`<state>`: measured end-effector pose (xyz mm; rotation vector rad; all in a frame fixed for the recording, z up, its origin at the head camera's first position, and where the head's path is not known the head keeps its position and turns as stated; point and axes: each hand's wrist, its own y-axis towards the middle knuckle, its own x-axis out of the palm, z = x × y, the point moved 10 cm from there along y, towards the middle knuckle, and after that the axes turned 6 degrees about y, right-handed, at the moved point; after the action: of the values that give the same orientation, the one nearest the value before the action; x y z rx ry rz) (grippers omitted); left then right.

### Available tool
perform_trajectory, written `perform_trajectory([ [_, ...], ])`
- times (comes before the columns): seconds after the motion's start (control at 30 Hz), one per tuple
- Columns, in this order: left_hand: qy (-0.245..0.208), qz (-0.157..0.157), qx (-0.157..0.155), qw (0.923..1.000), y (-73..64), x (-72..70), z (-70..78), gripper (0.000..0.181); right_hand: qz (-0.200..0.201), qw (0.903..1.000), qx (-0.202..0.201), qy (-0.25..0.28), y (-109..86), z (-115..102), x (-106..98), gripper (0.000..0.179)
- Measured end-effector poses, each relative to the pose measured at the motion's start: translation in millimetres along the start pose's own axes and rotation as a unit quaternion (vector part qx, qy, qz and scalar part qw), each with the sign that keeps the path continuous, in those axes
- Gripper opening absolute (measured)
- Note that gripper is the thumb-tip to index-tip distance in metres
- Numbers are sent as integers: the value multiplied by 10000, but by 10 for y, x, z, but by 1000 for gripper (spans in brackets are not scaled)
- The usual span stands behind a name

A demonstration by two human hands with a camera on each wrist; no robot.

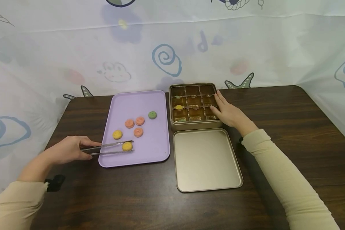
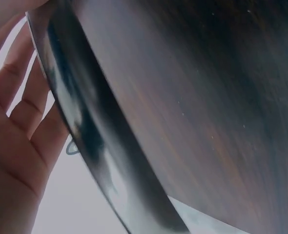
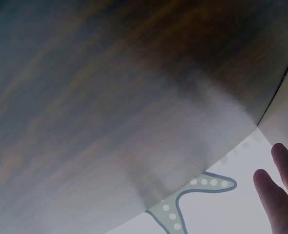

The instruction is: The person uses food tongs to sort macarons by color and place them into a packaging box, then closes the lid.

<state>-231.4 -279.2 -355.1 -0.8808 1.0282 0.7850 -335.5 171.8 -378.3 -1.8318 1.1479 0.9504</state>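
Note:
My left hand (image 1: 72, 149) grips metal tongs (image 1: 109, 152) at the left of a purple tray (image 1: 156, 148). Between the tong tips is a yellow macaron (image 1: 127, 146), over the tray's near part; whether it touches the tray I cannot tell. In the left wrist view, a shiny tong arm (image 2: 92, 112) runs close past the fingers. My right hand (image 1: 232, 114) rests with straight fingers on the right rim of a gold tin (image 1: 195, 125). Its divided insert (image 1: 194, 101) shows several compartments, some with yellow, green or pinkish pieces. Only the right fingers (image 3: 271, 195) show in the right wrist view.
On the tray lie another yellow macaron (image 1: 117, 134), a green macaron (image 1: 152, 115) and pink macarons (image 1: 138, 132). A flat gold lid (image 1: 207, 159) lies in front of the tin. Behind the dark wooden table (image 1: 126, 198) hangs a printed cloth (image 1: 172, 41).

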Motion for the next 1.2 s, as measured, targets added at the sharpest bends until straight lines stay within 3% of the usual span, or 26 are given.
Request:
perform_trajectory([
  [0.13, 8, 88, 68, 9999, 10, -12, 35, 43, -8, 10000, -24, 2, 10, -8, 8, 73],
  [0.5, -344, 192, -283, 9988, 63, -125, 50, 46, 10, 10000, -26, -14, 26, 4, -4, 73],
  [0.87, -620, 604, -428, 9953, 342, -357, 291, 47, -27, 10000, 10, 5, 16, 26, 17, 73],
  [1.2, -877, 528, -503, 9935, 675, -494, 613, 50, 3, 10000, -5, -18, 10, 21, 12, 73],
])
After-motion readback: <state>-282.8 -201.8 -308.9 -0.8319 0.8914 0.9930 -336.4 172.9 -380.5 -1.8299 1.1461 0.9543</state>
